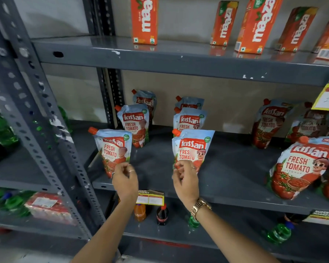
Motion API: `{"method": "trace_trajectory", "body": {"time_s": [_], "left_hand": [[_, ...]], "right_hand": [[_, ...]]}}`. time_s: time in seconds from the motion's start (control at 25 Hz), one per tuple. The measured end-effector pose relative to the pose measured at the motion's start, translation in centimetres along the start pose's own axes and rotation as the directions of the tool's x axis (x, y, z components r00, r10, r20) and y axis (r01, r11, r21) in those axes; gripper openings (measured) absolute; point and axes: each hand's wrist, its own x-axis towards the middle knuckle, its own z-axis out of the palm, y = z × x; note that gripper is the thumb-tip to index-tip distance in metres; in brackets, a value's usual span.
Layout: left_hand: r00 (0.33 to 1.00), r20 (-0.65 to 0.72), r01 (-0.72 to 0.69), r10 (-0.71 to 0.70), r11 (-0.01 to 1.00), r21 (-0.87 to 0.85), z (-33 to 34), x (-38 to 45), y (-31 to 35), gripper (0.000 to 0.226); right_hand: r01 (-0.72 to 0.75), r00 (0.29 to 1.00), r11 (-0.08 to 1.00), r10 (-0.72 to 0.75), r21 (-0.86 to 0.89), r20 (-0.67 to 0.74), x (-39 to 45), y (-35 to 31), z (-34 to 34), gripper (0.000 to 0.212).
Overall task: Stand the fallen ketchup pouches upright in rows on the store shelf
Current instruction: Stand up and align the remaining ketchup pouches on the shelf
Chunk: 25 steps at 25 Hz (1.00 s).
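Both hands are up at the middle shelf [226, 188], each pinching the bottom edge of a ketchup pouch. The left hand [124, 178] has its fingers closed on the front left pouch [113, 149], and the right hand [186, 177], gold watch [199, 205] on that wrist, is closed on the front middle pouch [194, 149]. Both pouches stand upright near the shelf's front edge, orange caps at top left. Behind each one are two more pouches standing in a line toward the back, so that's two rows. Off to the right there's a looser bunch of pouches [300, 164], some leaning. Juice cartons [144, 19] sit on the shelf above, soda bottles [161, 215] on the one below.
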Motion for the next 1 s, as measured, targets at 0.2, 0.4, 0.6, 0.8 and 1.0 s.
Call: {"method": "trace_trajectory", "body": {"time_s": [0.2,0.4,0.6,0.8,1.0], "left_hand": [[0.993,-0.106,0.058,-0.06,0.998,-0.026,-3.2,3.4,-1.3,0.022],[0.956,0.249,0.164,-0.158,0.986,-0.004,-4.9,7.1,-2.5,0.049],[0.875,0.411,0.301,-0.257,0.952,-0.045,-5.2,8.0,-2.0,0.049],[0.863,0.451,0.255,-0.23,0.967,0.006,-5.1,7.6,-1.9,0.046],[0.865,0.46,0.204,-0.2,0.978,0.042,-4.4,6.8,-2.3,0.044]], "right_hand": [[-0.138,0.974,0.98,0.109,0.141,0.197,0.3,-2.1,4.9,0.02],[-0.271,0.864,0.959,0.202,0.087,0.462,1.3,-4.6,9.4,0.037],[-0.262,0.777,0.965,0.196,0.024,0.598,1.5,-6.3,11.9,0.043],[-0.29,0.82,0.956,0.227,0.039,0.526,1.5,-5.7,11.7,0.029],[-0.276,0.83,0.961,0.229,0.017,0.509,1.5,-4.8,11.0,0.028]]}}
